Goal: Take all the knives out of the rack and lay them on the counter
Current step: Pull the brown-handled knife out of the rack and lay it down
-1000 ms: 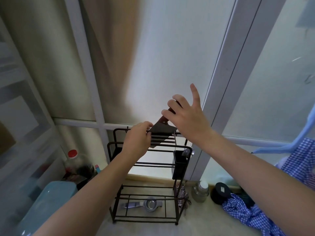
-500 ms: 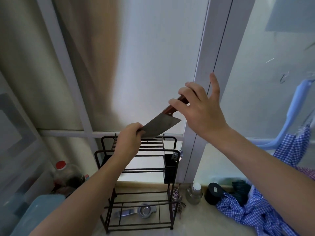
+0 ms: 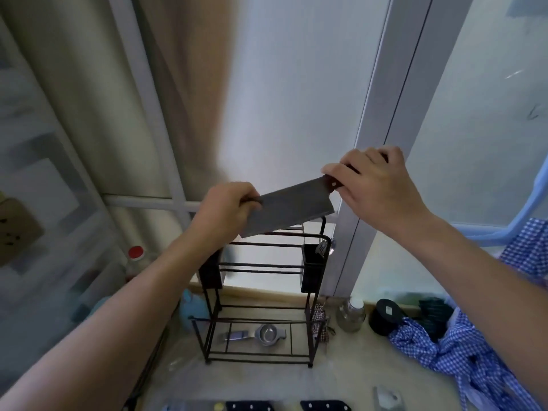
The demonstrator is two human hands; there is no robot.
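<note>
The broad grey steel cleaver with a reddish-brown wooden handle [image 3: 292, 209] was held in the air above the black wire rack [image 3: 261, 304], clear of its top rails. The blade ran between the two hands, tilted, with the handle end higher and to the right. The right hand [image 3: 375, 185] was closed around the handle, fingers wrapped over it, so that only the riveted end next to the blade showed. The left hand [image 3: 225, 213] pinched the far end of the blade, fingertips on its upper edge. The rack stood on the beige counter [image 3: 350, 366] against the frosted window. A metal squeezer [image 3: 258, 335] lay on the rack's lowest shelf. Blue checked cloth [image 3: 462, 354] lay on the counter to the right.
</note>
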